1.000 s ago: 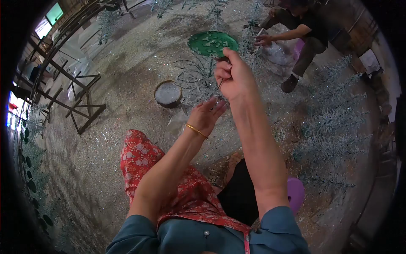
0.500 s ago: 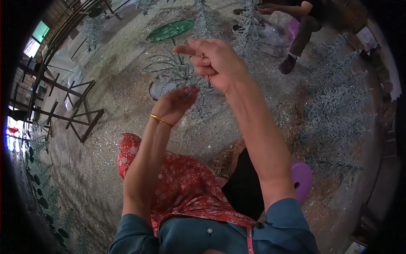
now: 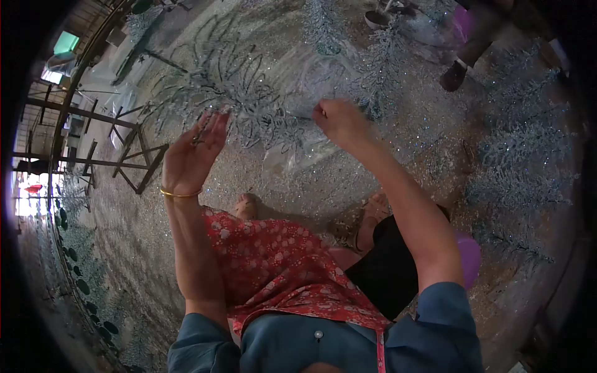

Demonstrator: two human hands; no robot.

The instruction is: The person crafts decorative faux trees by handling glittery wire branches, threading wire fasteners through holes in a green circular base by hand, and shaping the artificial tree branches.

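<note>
A frosted artificial tree (image 3: 249,102) with loose, glittery branches spreads out in front of me, tilted on its side. Its bare stem runs up left to a green disc base (image 3: 129,62), seen nearly edge-on. My right hand (image 3: 343,124), slightly blurred, is closed in a pinch at the tree's thin tip. Left of the branches, my left hand (image 3: 196,149) is raised with its fingers stretched out. A small dark twig-like bit shows against those fingers; I cannot tell whether it is held.
Frosted trees (image 3: 516,149) stand along the right, with more at the top. A dark metal frame (image 3: 134,152) is at left. A purple round seat (image 3: 469,258) shows beside me. Another person's leg and shoe (image 3: 454,76) are at upper right. Glitter covers the floor.
The tree has tilted, its green base swinging left and turning edge-on. My hands have moved apart, the left one leftward with fingers straightened, the right one lower and to the right.
</note>
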